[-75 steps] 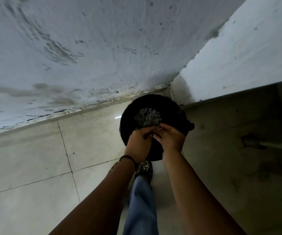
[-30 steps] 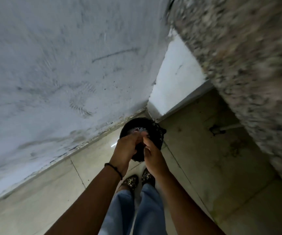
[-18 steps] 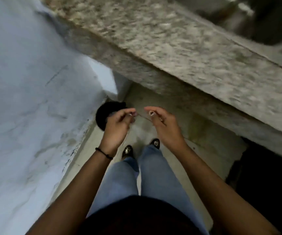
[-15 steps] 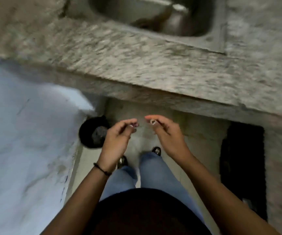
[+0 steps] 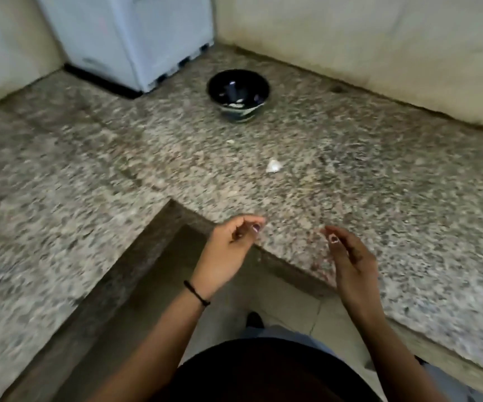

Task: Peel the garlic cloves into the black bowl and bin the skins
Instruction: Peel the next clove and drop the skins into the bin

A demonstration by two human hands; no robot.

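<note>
The black bowl [image 5: 239,114] sits on the granite desk [image 5: 89,158] back toward the corner, well apart from both hands. Between the bowl and the hands there's a pale garlic bit [image 5: 273,166] lying on the desk, can't tell if it's clove or skin, plus a smaller fleck [image 5: 230,142] nearer the bowl. Inside the bowl are a few pale pieces [image 5: 236,105], too blurry to call. Left hand [image 5: 227,250] and right hand [image 5: 353,261] hover over the desk's front edge, apart, fingers loosely curled, nothing in either. A couple of seconds back they were bunched together over a black bin on the floor; now they're spread apart up at the desk.
</note>
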